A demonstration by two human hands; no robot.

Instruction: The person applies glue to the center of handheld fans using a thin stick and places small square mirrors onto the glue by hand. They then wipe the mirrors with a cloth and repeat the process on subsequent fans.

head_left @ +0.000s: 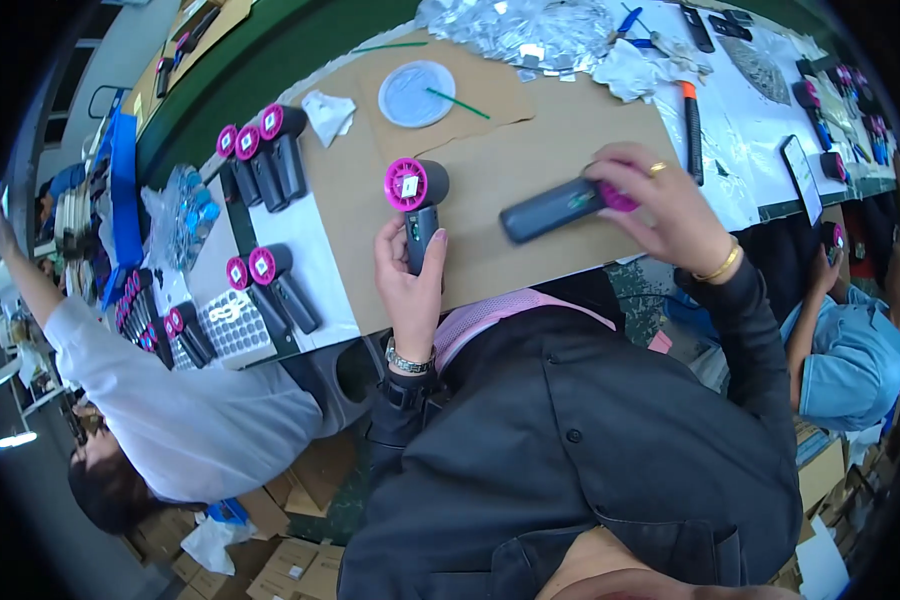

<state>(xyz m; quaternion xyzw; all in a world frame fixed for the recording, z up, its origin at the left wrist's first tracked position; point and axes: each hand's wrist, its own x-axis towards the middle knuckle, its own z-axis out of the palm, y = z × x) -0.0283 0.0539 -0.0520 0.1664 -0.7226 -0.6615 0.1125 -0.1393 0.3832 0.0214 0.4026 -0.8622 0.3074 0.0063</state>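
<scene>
My left hand point(410, 280) is closed round the dark grey handle of a handheld fan point(432, 185). Its round head has a magenta grille with a small white square at the centre, and it stands head-up over the cardboard sheet. To the right, my right hand point(660, 205) grips a second handheld fan point(555, 210) by its head, so that only a bit of magenta shows between the fingers. That fan's grey handle points left and is slightly blurred. The two fans are apart.
Several similar fans lie in groups at the left. Ahead sit a round whitish lid point(416, 94) with a green stick, and a heap of clear plastic point(520, 35). An orange-and-black tool point(691, 135) and a phone point(801, 178) lie right. Co-workers sit at both sides.
</scene>
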